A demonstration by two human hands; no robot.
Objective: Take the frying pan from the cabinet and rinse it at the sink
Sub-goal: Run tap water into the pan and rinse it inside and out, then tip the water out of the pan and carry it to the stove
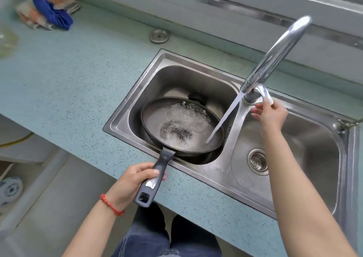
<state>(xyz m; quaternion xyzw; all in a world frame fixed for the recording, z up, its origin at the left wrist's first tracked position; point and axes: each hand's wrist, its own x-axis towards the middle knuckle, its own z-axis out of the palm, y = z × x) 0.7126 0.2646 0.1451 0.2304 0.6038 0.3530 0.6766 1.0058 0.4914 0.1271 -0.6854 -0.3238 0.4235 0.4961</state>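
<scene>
Frying pan [182, 127] over the left sink [137, 107] basin; left hand [133, 184] clamps its handle; right hand [270, 114], fingers loosely curled, touches the faucet lever [265, 93].

You are seeing an evenly bright scene under soft, cool daylight, with only faint shadows. Glare sits on the faucet [279, 58] at upper right and on the sink [225, 170] rim at centre. Your wide lens bends the desk [78, 79] edges, and the corners go soft, most at upper left and lower left. The falling water [224, 117] shows motion blur.
</scene>
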